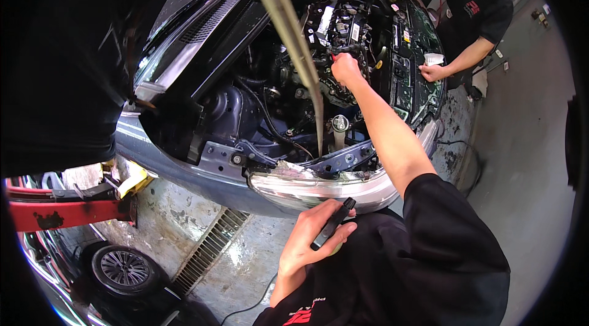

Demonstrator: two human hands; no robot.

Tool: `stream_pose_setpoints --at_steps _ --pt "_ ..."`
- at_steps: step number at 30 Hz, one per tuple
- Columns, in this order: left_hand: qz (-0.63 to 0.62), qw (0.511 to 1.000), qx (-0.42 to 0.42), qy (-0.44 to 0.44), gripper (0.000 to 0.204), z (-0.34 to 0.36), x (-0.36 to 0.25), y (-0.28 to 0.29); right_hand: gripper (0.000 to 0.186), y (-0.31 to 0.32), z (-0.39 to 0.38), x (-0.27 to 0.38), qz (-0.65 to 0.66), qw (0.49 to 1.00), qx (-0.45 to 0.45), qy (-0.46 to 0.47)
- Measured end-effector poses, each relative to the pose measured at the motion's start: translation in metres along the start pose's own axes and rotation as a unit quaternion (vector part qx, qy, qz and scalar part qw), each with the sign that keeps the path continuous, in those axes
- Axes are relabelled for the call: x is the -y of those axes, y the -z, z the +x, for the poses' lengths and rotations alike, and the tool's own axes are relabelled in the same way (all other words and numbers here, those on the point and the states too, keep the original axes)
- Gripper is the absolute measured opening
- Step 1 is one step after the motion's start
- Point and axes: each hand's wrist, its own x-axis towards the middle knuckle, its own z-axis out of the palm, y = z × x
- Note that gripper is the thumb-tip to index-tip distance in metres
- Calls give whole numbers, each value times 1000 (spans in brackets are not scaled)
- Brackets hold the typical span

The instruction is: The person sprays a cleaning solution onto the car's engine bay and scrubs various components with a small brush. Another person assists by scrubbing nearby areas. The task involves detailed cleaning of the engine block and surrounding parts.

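Note:
My left hand [310,237] is in front of the car's headlight [328,190], closed around a slim black handheld device [333,224] with a narrower tip; its exact kind is unclear. Reaching over the headlight, my right arm extends into the open engine bay. There my right hand [348,70] is closed beside the engine [345,22], and a small red piece [334,57] shows at its fingers. The rest of whatever it grips is hidden. A round-topped filler neck [339,125] stands below my right forearm, to its left.
A long prop rod [293,34] slants across the engine bay. At the right, a co-worker's hand [433,72] holds a white item [434,59] at the car's front edge. A red lift arm [67,213], floor grate [211,249] and car wheel [124,268] lie left.

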Motion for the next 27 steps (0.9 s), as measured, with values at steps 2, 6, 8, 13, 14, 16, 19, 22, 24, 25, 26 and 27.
stream_pose_setpoints --at_steps 2,6,8,13,14,16,19,22,24,25,26,27 --pt "11 1000 -12 21 19 0 -4 2 30 18 -35 33 -88 990 69 84" --pt "-12 997 -5 71 20 6 -4 -4 27 31 -49 38 -58 995 62 58" --pt "-7 997 17 70 20 11 -4 -9 25 15 -16 20 -57 998 16 31" --pt "3 998 0 67 21 11 2 -12 20 9 -43 15 -9 990 -46 136" --pt "-7 996 -8 83 21 12 0 -12 20 12 -51 18 6 989 -46 142" --pt "-31 993 -16 116 21 11 -6 -14 19 21 -64 18 31 987 -47 149" --pt "-3 996 0 94 21 13 -2 -16 18 11 -26 19 -38 984 -53 168" --pt "13 998 -4 65 23 11 2 -16 18 10 -6 31 -94 977 -17 191" --pt "7 996 -38 76 24 2 0 -16 19 15 0 44 -144 962 25 233" --pt "2 996 -51 77 24 1 -1 -17 19 19 17 37 -193 949 44 244" --pt "-3 996 -56 75 24 0 0 -17 19 19 32 31 -242 935 62 253" --pt "-9 995 -66 75 24 -3 2 -19 20 37 14 45 -190 956 70 214"
